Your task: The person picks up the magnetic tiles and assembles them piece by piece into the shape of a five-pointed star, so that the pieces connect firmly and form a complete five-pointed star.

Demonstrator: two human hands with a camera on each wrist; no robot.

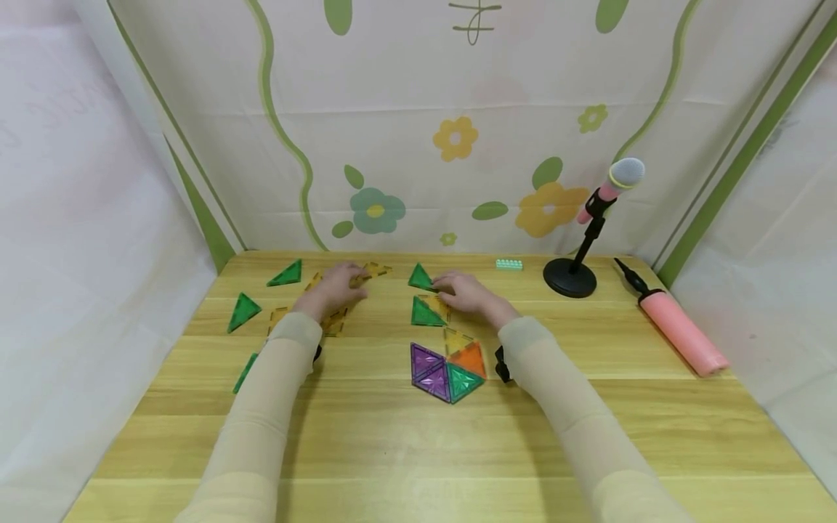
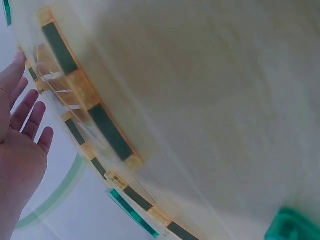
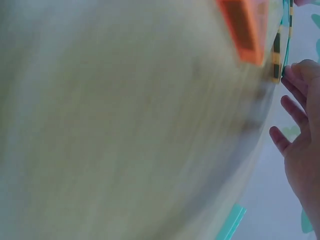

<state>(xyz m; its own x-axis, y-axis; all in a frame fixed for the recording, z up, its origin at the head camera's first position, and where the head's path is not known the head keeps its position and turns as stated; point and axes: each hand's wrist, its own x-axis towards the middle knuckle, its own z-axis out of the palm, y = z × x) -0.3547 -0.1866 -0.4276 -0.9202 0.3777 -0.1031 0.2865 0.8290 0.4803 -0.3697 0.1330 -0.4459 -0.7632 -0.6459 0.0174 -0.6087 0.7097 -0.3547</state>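
Observation:
My left hand point(image 1: 335, 288) is over the amber tiles at the back left, its fingers near an amber triangle point(image 1: 375, 270). In the left wrist view the fingers of that hand point(image 2: 22, 115) are spread and relaxed beside a row of amber tiles point(image 2: 82, 87). My right hand point(image 1: 467, 292) pinches the right corner of a green triangle point(image 1: 420, 277) between thumb and fingertips. Just in front lies another green triangle point(image 1: 426, 312) partly over an amber one. The right wrist view shows the right hand point(image 3: 302, 120) at the end of a thin green edge.
Purple point(image 1: 426, 361), orange point(image 1: 469, 359) and teal point(image 1: 463, 382) triangles form a partial fan at mid-table. Green triangles point(image 1: 243, 311) lie at the left. A mint brick point(image 1: 508, 265), a microphone stand point(image 1: 570, 277) and a pink pump point(image 1: 683, 333) are at the right.

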